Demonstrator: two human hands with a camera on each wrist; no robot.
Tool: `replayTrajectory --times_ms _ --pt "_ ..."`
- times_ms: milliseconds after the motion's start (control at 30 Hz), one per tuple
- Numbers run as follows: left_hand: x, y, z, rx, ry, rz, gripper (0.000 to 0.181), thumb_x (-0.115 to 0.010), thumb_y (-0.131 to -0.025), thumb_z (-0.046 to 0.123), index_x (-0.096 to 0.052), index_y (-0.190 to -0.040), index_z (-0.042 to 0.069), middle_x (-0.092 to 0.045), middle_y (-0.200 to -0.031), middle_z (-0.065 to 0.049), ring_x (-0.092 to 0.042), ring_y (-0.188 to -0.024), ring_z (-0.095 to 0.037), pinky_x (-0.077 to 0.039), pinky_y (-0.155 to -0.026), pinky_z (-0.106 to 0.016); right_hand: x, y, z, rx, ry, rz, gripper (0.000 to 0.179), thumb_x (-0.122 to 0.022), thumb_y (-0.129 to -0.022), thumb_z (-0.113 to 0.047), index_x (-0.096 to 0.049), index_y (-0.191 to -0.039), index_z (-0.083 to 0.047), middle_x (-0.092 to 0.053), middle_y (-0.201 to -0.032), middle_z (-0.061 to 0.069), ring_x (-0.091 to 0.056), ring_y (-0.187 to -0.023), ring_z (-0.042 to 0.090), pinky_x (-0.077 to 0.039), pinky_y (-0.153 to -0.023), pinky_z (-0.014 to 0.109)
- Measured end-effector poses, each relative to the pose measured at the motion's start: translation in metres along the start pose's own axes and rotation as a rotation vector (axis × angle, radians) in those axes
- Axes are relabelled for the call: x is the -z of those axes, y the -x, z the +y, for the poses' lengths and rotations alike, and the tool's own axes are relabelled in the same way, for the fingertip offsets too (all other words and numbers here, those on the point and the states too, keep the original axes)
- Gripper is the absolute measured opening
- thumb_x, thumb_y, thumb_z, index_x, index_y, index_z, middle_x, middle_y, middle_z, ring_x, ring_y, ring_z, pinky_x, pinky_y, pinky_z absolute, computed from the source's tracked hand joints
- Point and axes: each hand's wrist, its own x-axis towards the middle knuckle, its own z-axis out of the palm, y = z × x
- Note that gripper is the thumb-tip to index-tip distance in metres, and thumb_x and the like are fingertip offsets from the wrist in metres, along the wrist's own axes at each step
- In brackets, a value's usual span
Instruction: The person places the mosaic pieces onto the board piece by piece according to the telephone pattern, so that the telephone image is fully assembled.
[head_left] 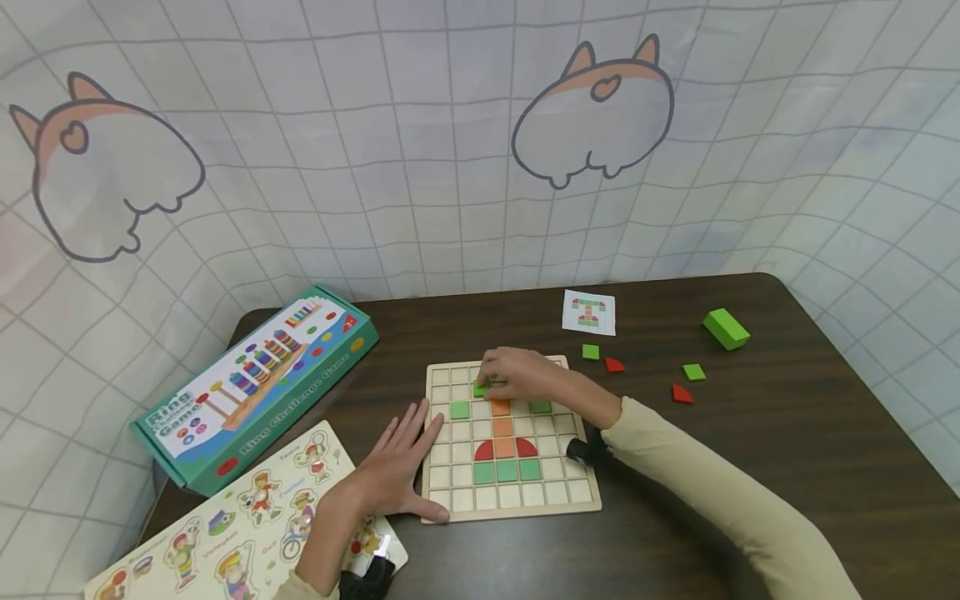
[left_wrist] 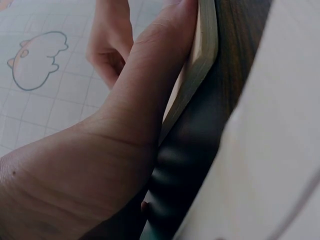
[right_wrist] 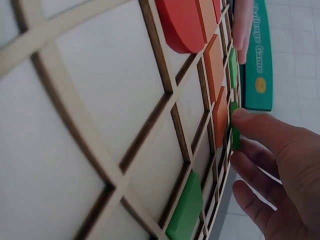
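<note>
A wooden grid board lies on the dark table. At its upper rows my right hand pinches a green square tile between thumb and fingers, right at the grid. Spread along the board's left edge, my left hand touches the rim with fingertips and thumb. Set in the cells are a column of orange squares, two red quarter-round tiles beside its foot, and a row of green squares beneath. More green tiles sit higher up, left and right of the column.
Behind the board lies a pattern card. To the right are loose green tiles, red tiles and a green block. A game box and a picture puzzle board lie on the left.
</note>
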Motion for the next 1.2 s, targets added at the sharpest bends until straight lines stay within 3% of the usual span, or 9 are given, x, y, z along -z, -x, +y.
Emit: replayTrajectory --times_ms 433,567,700,833,1000,1200 --pt "0.001 0.001 0.002 -0.003 -0.003 0.001 0.129 -0.076 -0.062 0.072 -0.011 -0.158 0.013 0.005 -0.165 -0.014 0.002 -0.153 -0.035 -0.01 -0.122 -0.056 -0.005 -0.006 -0.003 -0.007 0.02 -0.021 0.014 -0.067 -0.092 -0.024 -0.074 -0.101 -0.015 -0.065 -0.102 0.001 -0.058 -0.086 0.012 -0.051 -0.072 0.025" --pt "0.001 0.0 0.001 0.0 -0.01 0.0 0.13 -0.076 -0.062 0.072 -0.01 -0.158 0.014 0.005 -0.165 -0.013 0.002 -0.153 -0.035 -0.009 -0.122 -0.056 -0.001 -0.002 -0.003 -0.034 0.003 -0.038 0.021 -0.067 -0.092 -0.027 -0.073 -0.109 -0.015 -0.064 -0.111 0.003 -0.058 -0.097 0.015 -0.053 -0.078 0.028" --pt "0.0 0.0 0.001 0.003 -0.009 0.0 0.13 -0.076 -0.062 0.072 -0.01 -0.158 0.014 0.006 -0.165 -0.012 0.002 -0.153 -0.034 -0.009 -0.122 -0.056 0.009 0.02 0.009 -0.126 -0.127 0.066 0.031 -0.068 -0.091 -0.027 -0.07 -0.117 -0.009 -0.061 -0.122 0.008 -0.058 -0.111 0.024 -0.053 -0.09 0.04" --pt "-0.001 -0.001 0.001 -0.002 -0.007 0.004 0.13 -0.076 -0.062 0.072 -0.011 -0.158 0.014 0.005 -0.165 -0.013 0.002 -0.153 -0.034 -0.009 -0.122 -0.056 0.015 0.058 0.038 -0.251 -0.248 0.202 0.037 -0.068 -0.091 -0.023 -0.065 -0.122 -0.003 -0.058 -0.126 0.016 -0.057 -0.114 0.034 -0.05 -0.092 0.05" --pt "0.0 0.001 0.0 0.006 -0.006 0.002 0.131 -0.076 -0.061 0.073 -0.009 -0.158 0.015 0.007 -0.165 -0.012 0.003 -0.153 -0.034 -0.008 -0.123 -0.055 0.018 0.095 0.074 -0.435 -0.253 0.217 0.051 -0.069 -0.09 -0.022 -0.055 -0.134 0.0 -0.056 -0.129 0.021 -0.054 -0.118 0.038 -0.047 -0.096 0.054" --pt "0.001 0.001 0.002 0.007 0.008 -0.005 0.131 -0.076 -0.061 0.072 -0.01 -0.158 0.014 0.007 -0.165 -0.012 0.003 -0.153 -0.034 -0.008 -0.123 -0.056 0.019 0.114 0.095 -0.523 -0.243 0.233 0.055 -0.071 -0.088 -0.026 -0.055 -0.133 0.002 -0.056 -0.122 0.02 -0.057 -0.111 0.035 -0.048 -0.094 0.054"
